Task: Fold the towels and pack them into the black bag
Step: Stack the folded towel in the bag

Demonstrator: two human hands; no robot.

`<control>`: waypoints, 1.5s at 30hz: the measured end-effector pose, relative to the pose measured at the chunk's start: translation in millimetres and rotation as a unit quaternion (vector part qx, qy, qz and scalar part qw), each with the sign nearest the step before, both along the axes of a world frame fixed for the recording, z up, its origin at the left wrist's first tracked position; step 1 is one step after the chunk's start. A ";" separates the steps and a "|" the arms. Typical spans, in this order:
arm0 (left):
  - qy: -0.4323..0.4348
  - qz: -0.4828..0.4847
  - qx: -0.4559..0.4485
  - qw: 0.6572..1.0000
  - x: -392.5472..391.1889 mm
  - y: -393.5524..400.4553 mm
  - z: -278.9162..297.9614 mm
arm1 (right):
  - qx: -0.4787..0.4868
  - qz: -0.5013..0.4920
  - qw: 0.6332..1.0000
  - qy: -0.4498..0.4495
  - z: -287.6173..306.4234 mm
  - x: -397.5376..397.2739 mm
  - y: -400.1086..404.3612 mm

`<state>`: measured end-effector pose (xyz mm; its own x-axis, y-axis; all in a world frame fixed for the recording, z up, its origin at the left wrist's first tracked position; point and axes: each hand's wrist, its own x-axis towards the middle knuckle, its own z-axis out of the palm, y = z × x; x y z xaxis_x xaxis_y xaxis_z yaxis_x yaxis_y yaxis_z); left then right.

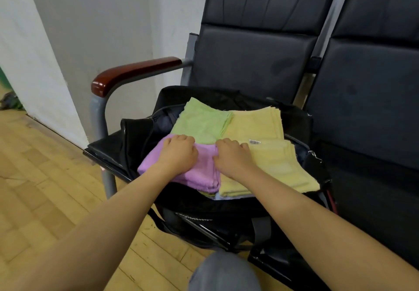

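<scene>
- The folded towels are being kept in the open mouth of the black bag (301,120), which is sitting on the seat of a dark chair (254,59): a purple towel (205,173) at the near left, a green towel (199,120) behind it, a yellow towel (258,123) at the far right and another yellow towel (278,166) at the near right.
- The towels are being judged light, soft and limp; a fold is likely to slip open unless it is taken by its doubled edges or pressed flat from above.
- The purple towel is being pressed down by the left hand (179,154), knuckles up and fingers curled onto the cloth.
- The seam between the purple and near yellow towels is being covered by the right hand (233,154), fingers bent over the cloth; whether cloth is being pinched cannot be told.
- Both forearms are being held out, converging over the bag.
</scene>
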<state>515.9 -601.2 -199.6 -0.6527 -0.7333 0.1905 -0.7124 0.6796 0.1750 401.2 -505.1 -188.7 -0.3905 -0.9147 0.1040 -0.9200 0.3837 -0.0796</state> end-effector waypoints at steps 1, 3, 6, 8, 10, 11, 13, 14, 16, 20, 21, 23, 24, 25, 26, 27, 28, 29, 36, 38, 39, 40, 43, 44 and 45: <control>0.017 -0.004 0.003 1.000 -4.0 6.9 5.6 | -0.019 -0.009 1.000 0.000 6.8 -3.6 5.9; 0.039 -0.019 0.008 0.999 -14.7 22.8 18.4 | -0.060 -0.030 0.998 -0.003 19.1 -13.6 19.5; 0.078 -0.058 0.014 0.995 -38.7 51.5 37.5 | -0.118 -0.060 0.991 -0.009 32.4 -33.5 51.3; 0.104 -0.084 0.021 0.991 -56.0 70.5 45.8 | -0.150 -0.080 0.985 -0.004 39.7 -47.3 76.0; 0.135 -0.120 0.032 0.983 -78.7 93.7 52.6 | -0.178 -0.107 0.978 -0.006 46.4 -64.0 109.4; 0.151 -0.144 0.040 0.977 -91.0 107.0 55.7 | -0.196 -0.124 0.972 -0.021 48.8 -74.1 127.4; 0.170 -0.202 0.060 0.963 -116.0 136.9 59.6 | -0.239 -0.164 0.955 -0.069 49.7 -96.6 165.6; 0.172 -0.230 0.065 0.956 -128.1 152.3 60.6 | -0.260 -0.187 0.944 -0.085 49.3 -107.6 184.9; 0.175 -0.278 0.070 0.942 -155.1 186.2 59.8 | -0.287 -0.226 0.926 -0.096 47.5 -128.2 227.3; 0.169 -0.340 0.105 0.919 -204.3 258.5 55.0 | -0.284 -0.290 0.910 -0.081 41.5 -159.1 307.6; 0.165 -0.357 0.119 0.912 -215.9 278.1 53.6 | -0.285 -0.309 0.903 -0.087 40.8 -166.0 327.4; 0.158 -0.384 0.148 0.898 -237.9 317.3 51.7 | -0.290 -0.341 0.889 -0.094 38.7 -181.4 364.6; 0.156 -0.395 0.161 0.891 -248.8 336.4 50.4 | -0.290 -0.355 0.884 -0.094 37.7 -188.8 382.5; 0.156 -0.403 0.174 0.885 -259.9 354.6 48.4 | -0.290 -0.371 0.877 -0.097 36.6 -196.0 399.6; 0.156 -0.410 0.185 0.879 -270.4 372.9 46.6 | -0.293 -0.385 0.869 -0.100 34.9 -204.0 416.2; 0.156 -0.417 0.195 0.874 -280.8 391.0 44.0 | -0.296 -0.397 0.863 -0.104 32.4 -212.2 432.5; 0.155 -0.424 0.204 0.869 -290.7 409.2 41.4 | -0.299 -0.407 0.857 -0.105 29.4 -220.1 449.0; 0.152 -0.433 0.213 0.863 -299.9 426.8 38.7 | -0.306 -0.418 0.849 -0.104 26.2 -227.5 465.3; 0.105 -0.487 0.265 0.826 -361.6 531.2 21.3 | -0.301 -0.509 0.802 -0.083 -6.9 -272.4 572.0; 0.091 -0.501 0.263 0.819 -377.8 551.5 15.4 | -0.269 -0.525 0.805 -0.071 -15.2 -281.5 595.4; 0.084 -0.509 0.260 0.816 -385.2 559.7 11.6 | -0.244 -0.525 0.813 -0.064 -19.1 -286.2 605.8; 0.077 -0.516 0.254 0.814 -391.7 566.3 7.9 | -0.216 -0.526 0.821 -0.053 -21.8 -288.5 614.0; 0.050 -0.532 0.230 0.813 -405.9 579.2 -4.2 | -0.171 -0.549 0.818 0.011 -32.8 -293.8 627.0; 0.038 -0.537 0.216 0.814 -409.1 582.4 -9.2 | -0.163 -0.555 0.815 0.032 -37.3 -296.8 629.4; 0.025 -0.541 0.203 0.816 -411.2 585.5 -14.0 | -0.161 -0.564 0.809 0.045 -39.0 -297.1 629.9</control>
